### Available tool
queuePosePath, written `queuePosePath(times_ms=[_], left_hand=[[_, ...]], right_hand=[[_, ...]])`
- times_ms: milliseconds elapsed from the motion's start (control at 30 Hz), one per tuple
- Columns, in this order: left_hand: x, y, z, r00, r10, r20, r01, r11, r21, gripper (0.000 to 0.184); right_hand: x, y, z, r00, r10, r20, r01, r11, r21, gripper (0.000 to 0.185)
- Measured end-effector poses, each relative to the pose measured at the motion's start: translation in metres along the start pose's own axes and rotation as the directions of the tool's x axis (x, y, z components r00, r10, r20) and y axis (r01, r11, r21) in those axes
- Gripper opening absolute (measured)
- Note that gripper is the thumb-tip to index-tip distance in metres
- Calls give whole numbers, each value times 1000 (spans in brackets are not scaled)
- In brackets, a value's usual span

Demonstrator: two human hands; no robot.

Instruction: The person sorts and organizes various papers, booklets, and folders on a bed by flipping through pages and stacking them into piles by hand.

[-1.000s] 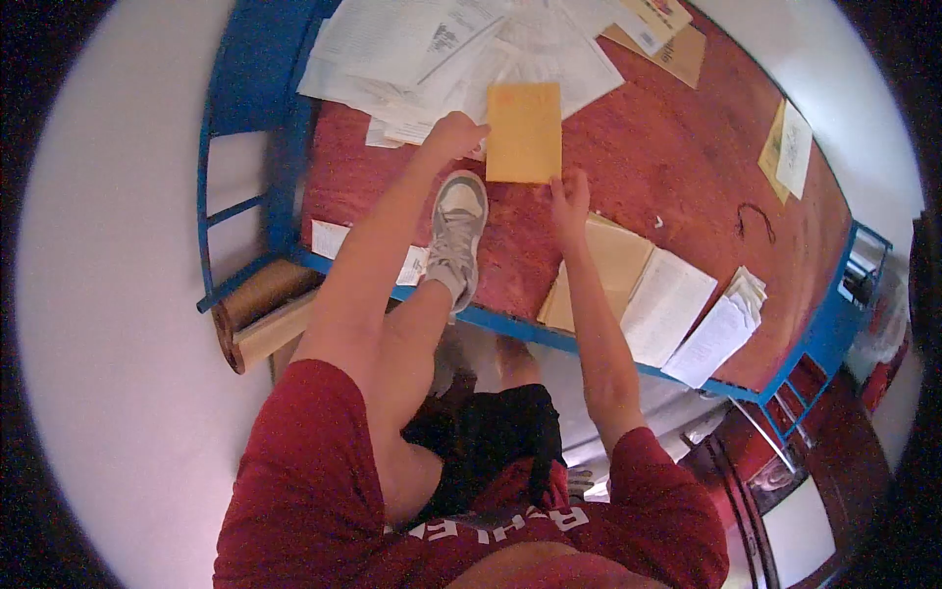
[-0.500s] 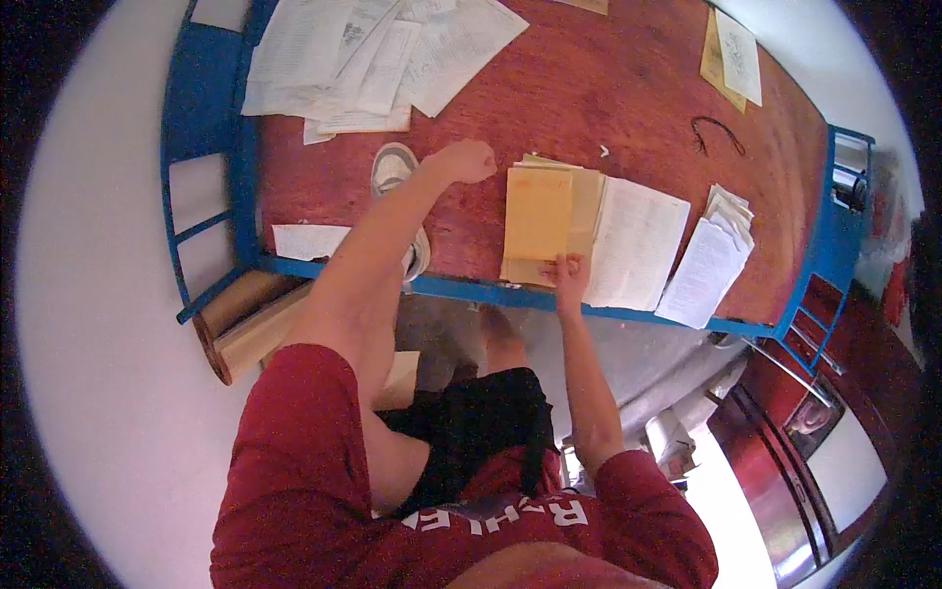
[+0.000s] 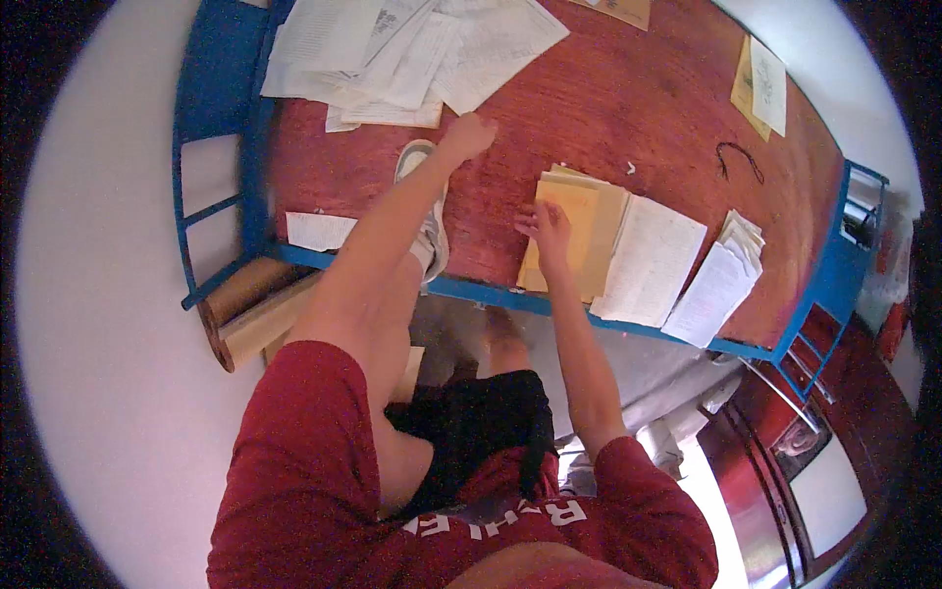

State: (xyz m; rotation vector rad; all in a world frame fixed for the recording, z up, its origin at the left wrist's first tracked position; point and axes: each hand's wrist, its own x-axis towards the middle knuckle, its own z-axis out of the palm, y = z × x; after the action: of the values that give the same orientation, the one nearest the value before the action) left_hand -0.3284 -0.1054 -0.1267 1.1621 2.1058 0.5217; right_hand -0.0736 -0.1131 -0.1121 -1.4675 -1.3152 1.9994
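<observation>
The yellow envelope [image 3: 579, 228] was laid on the stack of tan envelopes [image 3: 601, 267], beside the open white papers [image 3: 651, 257] at the near edge of the red tabletop [image 3: 608, 108]. The right hand [image 3: 546, 228] was held partly open at its left side, fingers parted; whether the envelope was touched could not be told. The left hand [image 3: 470, 135] was loosely curled near the shoe [image 3: 432, 231] and the spread papers [image 3: 392, 59]; whether anything was grasped could not be told. Half a second earlier, the envelope's lower edge had been pinched by the right hand, since shifted upward and leftward.
</observation>
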Motion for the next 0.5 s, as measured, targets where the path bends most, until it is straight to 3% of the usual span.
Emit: queuePosePath(times_ms=[33,67,100,133,200,300,333,400,500], left_hand=[[-9,19,-27,967,-254,23,250,931,-266,47],[-12,28,-44,874,-474,109,460,734,-500,47],[-6,17,-39,844,-533,69,456,643,-615,41],[-3,13,-41,841,-538,64,457,641,-617,41],[0,5,-42,754,-648,104,487,446,-751,36],[0,1,-42,701,-710,74,460,371,-806,25],[-1,3,-45,699,-711,75,461,368,-808,25],[-2,8,-53,697,-682,220,346,52,-937,19],[-1,-3,-58,735,-608,302,387,10,-922,18]], right_hand=[[6,-15,18,1000,3,10,-3,1000,-5,29],[9,-33,38,997,70,15,-72,989,128,29],[15,-48,54,990,135,27,-137,956,259,29],[25,-56,66,990,136,34,-140,956,257,29],[41,-67,85,983,172,65,-183,938,293,30],[59,-74,100,984,133,115,-160,948,275,29],[63,-75,102,984,135,117,-162,948,273,29],[69,-78,108,980,158,118,-186,936,299,30],[75,-83,112,975,196,105,-220,925,309,30]])
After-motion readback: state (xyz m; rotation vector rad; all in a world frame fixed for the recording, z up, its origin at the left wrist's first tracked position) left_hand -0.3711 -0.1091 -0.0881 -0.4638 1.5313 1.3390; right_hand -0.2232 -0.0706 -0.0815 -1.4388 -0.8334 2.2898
